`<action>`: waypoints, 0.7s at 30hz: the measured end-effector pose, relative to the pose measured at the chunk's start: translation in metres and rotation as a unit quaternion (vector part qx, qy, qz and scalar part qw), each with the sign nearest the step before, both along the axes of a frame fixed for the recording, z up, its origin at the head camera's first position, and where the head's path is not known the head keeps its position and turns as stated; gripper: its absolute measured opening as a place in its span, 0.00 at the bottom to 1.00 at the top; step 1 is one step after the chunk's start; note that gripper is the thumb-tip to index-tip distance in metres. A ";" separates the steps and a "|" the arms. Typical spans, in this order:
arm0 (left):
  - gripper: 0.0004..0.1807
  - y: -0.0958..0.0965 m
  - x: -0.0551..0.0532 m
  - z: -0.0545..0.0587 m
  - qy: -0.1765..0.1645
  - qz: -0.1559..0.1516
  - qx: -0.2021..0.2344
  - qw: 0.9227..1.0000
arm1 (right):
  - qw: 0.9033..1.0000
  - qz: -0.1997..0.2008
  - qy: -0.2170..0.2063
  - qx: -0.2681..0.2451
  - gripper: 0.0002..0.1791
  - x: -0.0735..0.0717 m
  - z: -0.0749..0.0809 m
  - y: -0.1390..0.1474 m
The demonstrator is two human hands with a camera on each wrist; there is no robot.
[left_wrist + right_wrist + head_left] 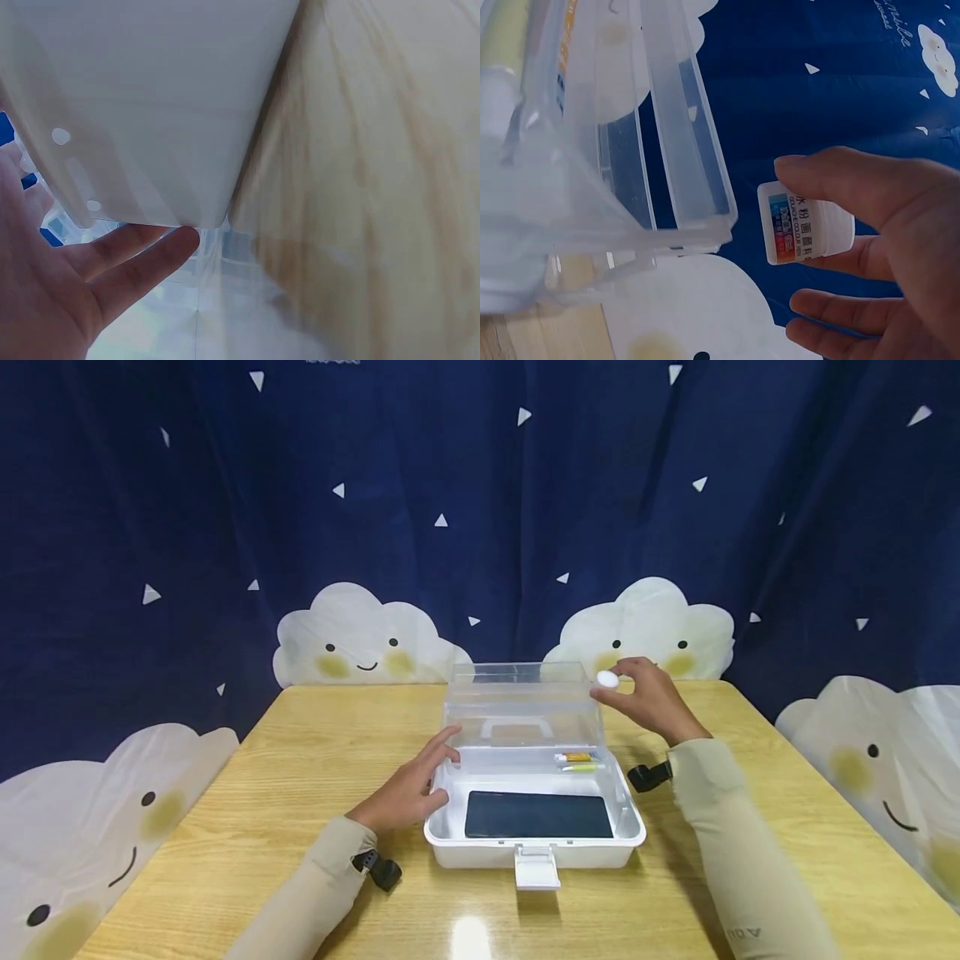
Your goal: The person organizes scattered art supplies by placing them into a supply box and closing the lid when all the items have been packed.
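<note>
My right hand [651, 700] pinches a small white gouache paint jar [789, 225] between thumb and fingers, beside the top right of the raised lid. Printed lettering and a coloured label show on the jar in the right wrist view. A white plastic storage box [480, 857] stands on the table with its clear lid [517, 697] swung up at the back. Alongside the box's left wall is my left hand [408, 789], its fingers relaxed and reaching over the rim. In the left wrist view, two of its fingers [150, 274] extend along the box's edge.
A dark flat rectangular panel [538, 815] lies in the box. An orange-and-white tube [577, 757] and a yellow-green pen [581, 767] lie toward its back right. The front latch [536, 870] hangs down. Behind the wooden table [330, 727] hangs a dark blue curtain [390, 552].
</note>
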State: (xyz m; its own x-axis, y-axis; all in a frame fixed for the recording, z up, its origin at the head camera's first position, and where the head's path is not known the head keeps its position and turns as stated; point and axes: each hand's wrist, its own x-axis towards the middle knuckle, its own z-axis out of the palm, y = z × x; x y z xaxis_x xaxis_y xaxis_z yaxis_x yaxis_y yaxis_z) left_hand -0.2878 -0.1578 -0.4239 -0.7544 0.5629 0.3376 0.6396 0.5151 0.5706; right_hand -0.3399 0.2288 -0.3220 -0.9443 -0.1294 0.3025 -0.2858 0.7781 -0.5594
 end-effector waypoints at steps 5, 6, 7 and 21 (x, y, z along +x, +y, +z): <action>0.23 0.000 0.000 0.000 -0.002 0.000 0.001 1.000 | 1.000 0.002 -0.006 -0.002 0.34 -0.002 -0.002 -0.007; 0.23 0.000 0.000 0.000 -0.002 0.001 0.001 1.000 | 1.000 0.002 -0.007 -0.003 0.34 -0.003 -0.002 -0.009; 0.23 0.000 0.000 0.000 -0.003 0.001 0.002 1.000 | 1.000 0.004 -0.007 -0.004 0.33 -0.002 -0.002 -0.010; 0.23 -0.001 -0.001 0.000 -0.003 -0.007 -0.003 1.000 | 1.000 0.025 -0.002 -0.003 0.29 -0.011 -0.009 -0.021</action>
